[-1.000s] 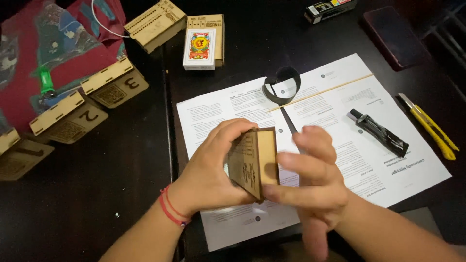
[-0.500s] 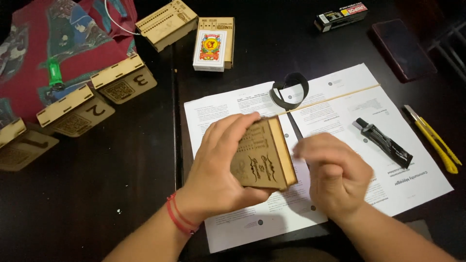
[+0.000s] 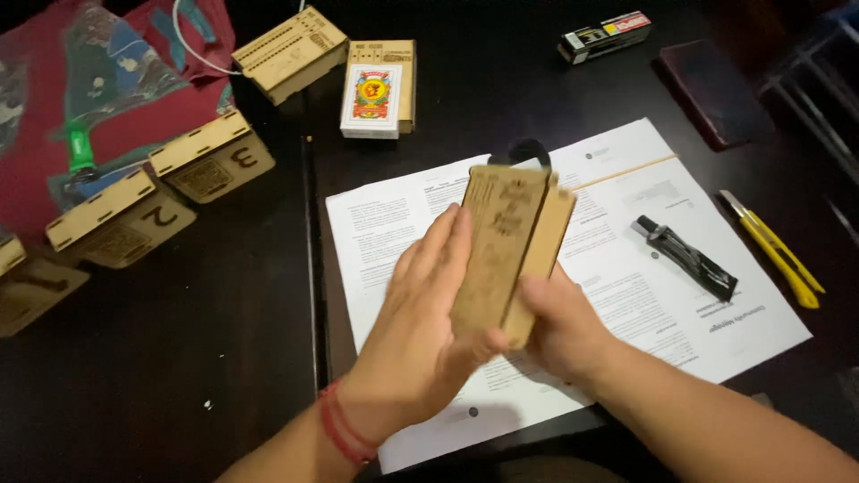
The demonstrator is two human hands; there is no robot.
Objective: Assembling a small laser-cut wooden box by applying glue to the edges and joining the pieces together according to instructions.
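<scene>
Both hands are holding a flat wooden box (image 3: 506,250) upright above printed sheets (image 3: 626,295) on the dark worktop (image 3: 179,376). The left hand (image 3: 420,331) is pressing flat fingers against its engraved face; the right hand (image 3: 559,326) is gripping its lower edge, fingers clamped.

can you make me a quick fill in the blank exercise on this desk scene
1. Both hands, the left hand and the right hand, hold a flat ____ box above the printed sheets.
2. The utility knife right of the sheets is ____ in colour.
3. The black tube lies on the ____.
4. The left wrist wears a ____ band.

Missing words: wooden; yellow; sheets; red
</scene>
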